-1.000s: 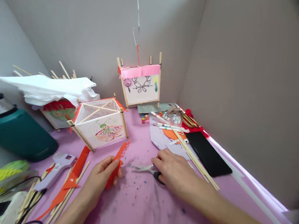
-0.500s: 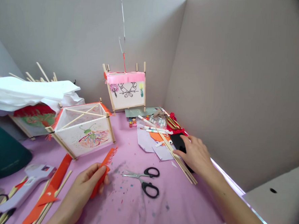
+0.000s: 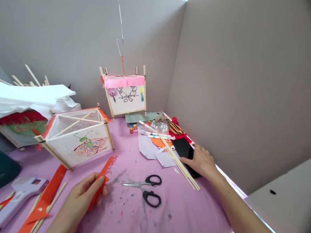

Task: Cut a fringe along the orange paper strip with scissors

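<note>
- Left hand (image 3: 86,193): thumb and fingers are closed on an orange strip (image 3: 107,165), pinching it around its middle, with no gap visible between thumb and strip.
- Material and shape: the strip is thin, matt, flexible paper, long and narrow, with one edge cut into fine fringe.
- Position: it is held over the pink cloth (image 3: 128,220), left of the scissors (image 3: 140,184) and in front of the painted lantern (image 3: 90,144).
- Orientation: its long axis slants from lower left, near the person, to upper right; the fringed end points away from the person.
- Appearance: bright, even orange; the fringe fans along the right side of the upper end, its tips slightly curled; the middle is hidden by the fingers.
- Right hand (image 3: 201,160): thumb and fingers are spread apart across the phone (image 3: 181,146), a smooth, black, flat rectangle; whether they grip it or merely rest there cannot be told.
- Surroundings: the scissors lie parted, metal blades toward the left hand, black loop handles to the right; pale, straight wooden sticks (image 3: 179,162) lie just left of the phone; the lantern has white panels on a wooden frame.
</note>
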`<state>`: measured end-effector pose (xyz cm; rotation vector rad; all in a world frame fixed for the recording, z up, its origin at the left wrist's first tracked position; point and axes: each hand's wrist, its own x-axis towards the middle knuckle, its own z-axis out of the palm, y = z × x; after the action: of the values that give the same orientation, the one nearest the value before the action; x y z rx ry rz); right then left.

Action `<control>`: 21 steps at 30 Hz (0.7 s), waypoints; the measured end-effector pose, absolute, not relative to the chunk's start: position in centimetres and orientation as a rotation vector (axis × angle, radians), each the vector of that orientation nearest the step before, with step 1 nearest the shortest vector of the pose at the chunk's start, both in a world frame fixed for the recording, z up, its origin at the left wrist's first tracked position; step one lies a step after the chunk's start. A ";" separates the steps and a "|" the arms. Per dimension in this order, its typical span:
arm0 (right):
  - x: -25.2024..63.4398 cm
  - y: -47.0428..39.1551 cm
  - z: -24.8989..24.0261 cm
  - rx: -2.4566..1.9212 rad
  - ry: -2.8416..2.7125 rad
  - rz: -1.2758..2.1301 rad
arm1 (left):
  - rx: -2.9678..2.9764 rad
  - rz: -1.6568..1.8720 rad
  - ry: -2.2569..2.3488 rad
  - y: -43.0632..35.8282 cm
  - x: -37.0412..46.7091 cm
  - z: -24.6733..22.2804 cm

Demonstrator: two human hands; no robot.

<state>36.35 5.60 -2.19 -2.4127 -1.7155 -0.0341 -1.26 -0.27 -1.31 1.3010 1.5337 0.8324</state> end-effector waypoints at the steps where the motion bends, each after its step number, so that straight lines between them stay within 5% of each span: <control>1: 36.4 5.7 -2.3 -2.407 -1.710 -0.035 | 1.303 0.831 1.538 -0.3 -1.2 -1.2; 21: 36.6 1.4 -2.2 -2.081 -1.840 -0.270 | 1.296 0.807 1.543 -0.3 -1.1 -1.1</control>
<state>36.63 1.39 -2.19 -2.0814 -1.8401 -0.2700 -1.09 -0.30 -1.11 1.2963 1.5429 0.8075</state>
